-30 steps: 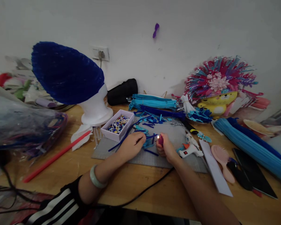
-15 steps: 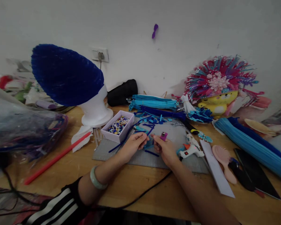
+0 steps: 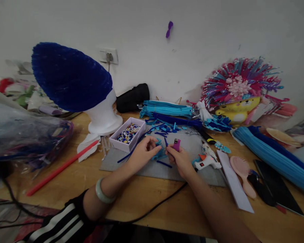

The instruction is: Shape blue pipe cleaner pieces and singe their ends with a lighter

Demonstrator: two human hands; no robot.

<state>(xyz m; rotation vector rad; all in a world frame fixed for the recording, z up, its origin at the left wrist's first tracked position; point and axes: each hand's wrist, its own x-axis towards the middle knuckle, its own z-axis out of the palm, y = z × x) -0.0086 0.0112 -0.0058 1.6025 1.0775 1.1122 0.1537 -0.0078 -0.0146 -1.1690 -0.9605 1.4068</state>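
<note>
Purple lighter (image 3: pixel 176 144) gripped in the right hand (image 3: pixel 180 160), top end jutting above the curled fingers. Dark blue strip (image 3: pixel 166 141) pinched at the fingertips of the same hand, upper end free, just left of the lighter. Left hand (image 3: pixel 143 152) loosely curled and apparently empty, thumb spread away from the fingers, near the strip but apart from it. Light blue pieces (image 3: pixel 159 152) on the grey mat (image 3: pixel 184 140) between the two hands, partly hidden by the left thumb.

Pale lilac box (image 3: pixel 121 146) just beyond the left hand, open at the top, with blue, white and gold beads (image 3: pixel 128 132) inside. Clear plastic bag (image 3: pixel 22 125) at far left, with blue and reddish contents too blurred to name.

White glue gun (image 3: pixel 206 162) close beside the right wrist, hemming in that side. Black cord (image 3: pixel 157 205) across the wooden counter (image 3: pixel 131 216), reaching toward the right forearm. Scattered short blue cuttings (image 3: pixel 164 128) beyond the hands, in front of a light blue bundle (image 3: pixel 167 109). Pink hairbrush (image 3: pixel 240 168) farther right; red stick (image 3: pixel 63 167) at left; white foam head (image 3: pixel 105 116) behind the box, under a large dark blue headpiece (image 3: pixel 71 79).
</note>
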